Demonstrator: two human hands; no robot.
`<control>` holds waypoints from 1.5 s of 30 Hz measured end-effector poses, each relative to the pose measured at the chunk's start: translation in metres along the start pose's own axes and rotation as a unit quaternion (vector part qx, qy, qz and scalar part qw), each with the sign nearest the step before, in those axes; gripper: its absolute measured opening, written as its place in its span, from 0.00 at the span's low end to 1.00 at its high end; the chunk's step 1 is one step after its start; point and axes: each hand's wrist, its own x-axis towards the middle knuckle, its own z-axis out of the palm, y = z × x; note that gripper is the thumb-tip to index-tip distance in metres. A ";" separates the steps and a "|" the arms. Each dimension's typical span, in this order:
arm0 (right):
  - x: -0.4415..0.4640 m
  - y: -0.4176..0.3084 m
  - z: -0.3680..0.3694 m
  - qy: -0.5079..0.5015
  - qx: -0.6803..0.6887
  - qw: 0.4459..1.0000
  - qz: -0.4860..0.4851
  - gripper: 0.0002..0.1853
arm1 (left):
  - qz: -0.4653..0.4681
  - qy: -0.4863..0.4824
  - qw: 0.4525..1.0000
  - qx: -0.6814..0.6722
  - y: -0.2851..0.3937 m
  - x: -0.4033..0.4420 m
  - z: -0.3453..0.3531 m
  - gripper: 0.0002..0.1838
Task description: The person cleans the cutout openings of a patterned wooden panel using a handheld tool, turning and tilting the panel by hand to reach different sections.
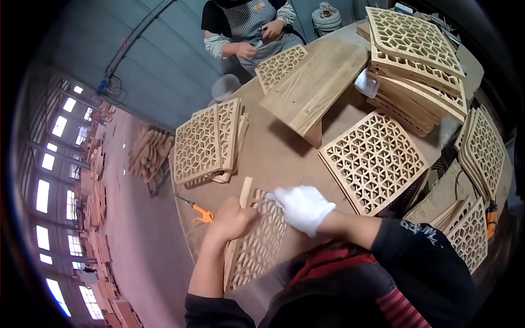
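A lattice wooden panel (258, 249) stands tilted in front of my body at the table's near edge. My left hand (233, 218), bare, is closed round the panel's left edge near its upper corner. My right hand (305, 209) wears a white glove and is closed at the panel's upper right part, on something pale that is too small and blurred to name. An orange-handled air gun (203, 212) lies just left of my left hand.
Lattice panels are stacked at the left (199, 145), right (374, 161) and back right (415, 41) of the table (257, 142). A wooden board (317, 82) rests raised at the back. Across the table stands a person in a checked apron (246, 27).
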 end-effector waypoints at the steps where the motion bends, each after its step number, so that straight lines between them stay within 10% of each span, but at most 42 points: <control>1: 0.007 -0.002 0.004 0.009 -0.010 1.000 -0.003 0.10 | -0.027 -0.008 0.999 -0.030 0.001 0.000 0.001 0.14; 45: 0.000 0.001 -0.004 -0.041 0.027 0.998 0.027 0.10 | -0.045 -0.009 0.994 -0.101 0.026 -0.016 0.015 0.15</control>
